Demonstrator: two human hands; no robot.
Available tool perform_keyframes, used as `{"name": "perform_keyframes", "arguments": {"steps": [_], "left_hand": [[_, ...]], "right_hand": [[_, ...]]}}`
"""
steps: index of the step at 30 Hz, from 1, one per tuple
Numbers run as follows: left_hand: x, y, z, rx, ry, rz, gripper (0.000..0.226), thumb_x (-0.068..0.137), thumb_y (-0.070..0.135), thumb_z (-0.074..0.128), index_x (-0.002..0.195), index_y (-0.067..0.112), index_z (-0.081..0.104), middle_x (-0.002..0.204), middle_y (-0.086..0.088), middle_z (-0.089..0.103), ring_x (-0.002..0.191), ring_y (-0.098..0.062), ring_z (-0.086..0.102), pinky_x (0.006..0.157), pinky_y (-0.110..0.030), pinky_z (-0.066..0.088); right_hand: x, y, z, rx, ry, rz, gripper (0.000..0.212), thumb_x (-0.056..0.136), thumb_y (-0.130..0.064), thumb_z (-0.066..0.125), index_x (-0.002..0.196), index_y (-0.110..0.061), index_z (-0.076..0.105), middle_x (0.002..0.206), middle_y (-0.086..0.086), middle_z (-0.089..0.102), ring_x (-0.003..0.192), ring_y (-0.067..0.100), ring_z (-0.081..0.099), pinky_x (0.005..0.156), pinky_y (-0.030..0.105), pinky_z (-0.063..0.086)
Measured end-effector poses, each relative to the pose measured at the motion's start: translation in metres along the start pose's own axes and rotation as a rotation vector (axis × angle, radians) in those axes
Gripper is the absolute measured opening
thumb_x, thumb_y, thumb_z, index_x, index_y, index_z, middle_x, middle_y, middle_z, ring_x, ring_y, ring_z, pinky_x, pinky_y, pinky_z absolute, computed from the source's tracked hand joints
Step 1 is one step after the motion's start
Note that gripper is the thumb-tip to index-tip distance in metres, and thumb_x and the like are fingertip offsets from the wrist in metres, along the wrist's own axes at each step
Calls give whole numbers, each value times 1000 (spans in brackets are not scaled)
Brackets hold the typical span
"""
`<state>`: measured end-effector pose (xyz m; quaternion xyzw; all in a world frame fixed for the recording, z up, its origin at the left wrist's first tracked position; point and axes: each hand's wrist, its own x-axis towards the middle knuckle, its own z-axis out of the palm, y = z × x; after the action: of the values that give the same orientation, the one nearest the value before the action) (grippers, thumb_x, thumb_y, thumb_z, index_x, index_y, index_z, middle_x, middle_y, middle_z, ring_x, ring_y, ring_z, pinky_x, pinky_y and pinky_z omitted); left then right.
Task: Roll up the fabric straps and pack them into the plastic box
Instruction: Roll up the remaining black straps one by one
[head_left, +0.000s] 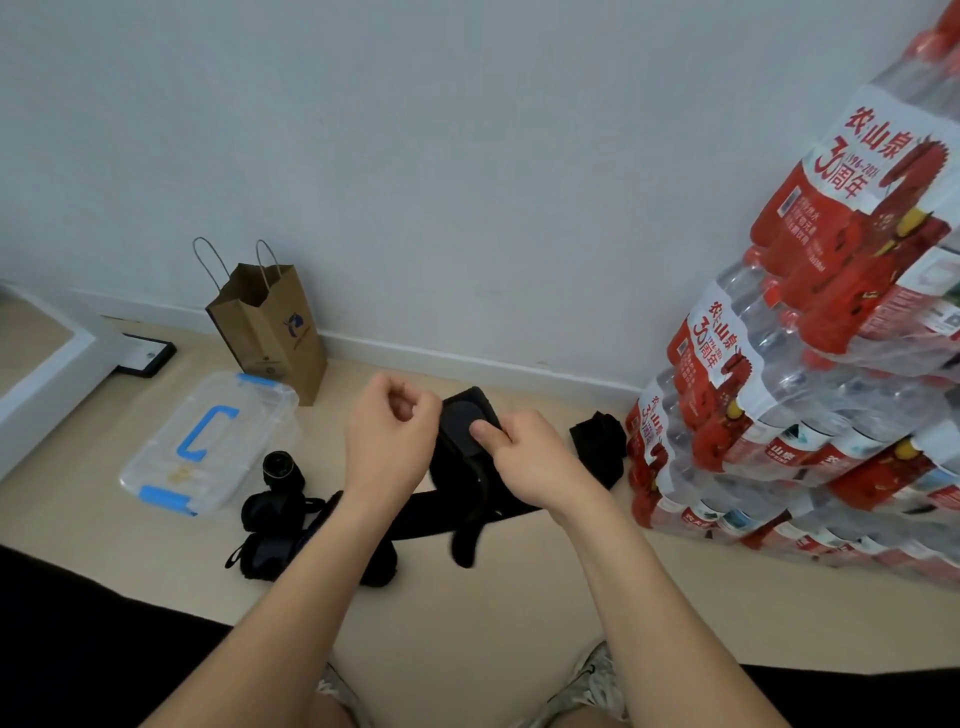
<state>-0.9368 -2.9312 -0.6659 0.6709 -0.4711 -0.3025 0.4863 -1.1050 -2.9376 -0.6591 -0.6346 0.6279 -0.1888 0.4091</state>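
Note:
Above the floor I hold a black fabric strap (464, 415), partly rolled at its top, with its loose end hanging down. My right hand (530, 457) grips the roll, thumb pressed on its front. My left hand (387, 441) is curled against the roll's left edge; I cannot see whether it pinches the fabric. A clear plastic box (208, 441) with blue latches and handle lies closed on the floor at the left. More black straps (275, 525) lie in a heap below my left forearm, and another black bundle (597, 447) sits on the right.
A brown paper bag (270, 327) stands by the wall behind the box. Stacked shrink-wrapped packs of water bottles (805, 374) fill the right side. A small black cylinder (280, 467) rests by the strap heap. A white ledge (47, 364) is at far left.

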Motion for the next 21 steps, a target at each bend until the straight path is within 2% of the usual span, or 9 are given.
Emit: {"name": "perform_keyframes", "arguments": {"steps": [2,4,5,7,10,12,13,17,21], "left_hand": [[2,4,-8,138,-268,218,43,77,0,65,105,31,71,106,16,68,97,1,57,89,-29,46],[6,5,-17,298,-555,381,76,69,-11,60,129,35,70,136,21,64,131,-10,52,114,-30,36],[6,5,-19,320,-627,407,82,70,-12,61,136,38,68,145,24,61,139,-11,48,120,-28,31],[6,6,-18,293,-607,427,73,82,-9,67,139,36,70,153,19,59,143,-8,49,122,-21,29],[4,8,-14,235,-560,494,49,98,-2,63,133,30,77,138,17,72,132,2,62,112,-17,43],[2,5,-13,240,-456,521,42,99,1,63,125,30,81,117,23,79,112,6,71,97,-16,51],[1,2,-12,236,-389,514,40,99,0,63,121,28,82,110,21,81,106,4,73,93,-18,53],[-2,-21,-2,219,-274,372,21,101,11,68,94,25,82,81,15,78,76,0,70,70,-26,52],[-2,-51,6,185,-283,76,26,102,25,71,76,19,75,68,2,75,64,-19,73,61,-43,56]], "right_hand": [[0,2,-2,18,-28,-1,48,110,-41,55,68,-20,50,60,-8,47,57,15,46,58,33,34],[1,4,-6,90,-36,-18,42,111,-40,54,75,-20,64,63,-11,58,62,14,56,63,33,42],[1,5,-10,140,-39,-22,41,111,-40,54,77,-25,70,64,-13,62,63,11,60,65,32,45],[-1,6,-16,199,-76,-23,44,111,-42,55,72,-36,74,61,-15,64,59,4,61,63,30,45],[-4,6,-23,267,-117,40,48,97,-66,62,74,-26,76,67,-4,64,64,12,63,69,33,48],[-4,7,-31,358,-137,78,73,79,-79,68,86,-7,77,77,7,70,73,23,69,75,39,55],[-5,8,-38,401,-175,80,75,77,-77,73,91,-4,79,81,10,75,75,24,73,77,39,58],[-14,4,-68,508,-315,10,37,85,-48,86,101,-15,85,90,9,81,78,23,76,74,36,63],[-19,-3,-79,546,-134,-86,27,91,-25,88,115,-16,81,104,12,84,92,25,81,84,38,63]]}}
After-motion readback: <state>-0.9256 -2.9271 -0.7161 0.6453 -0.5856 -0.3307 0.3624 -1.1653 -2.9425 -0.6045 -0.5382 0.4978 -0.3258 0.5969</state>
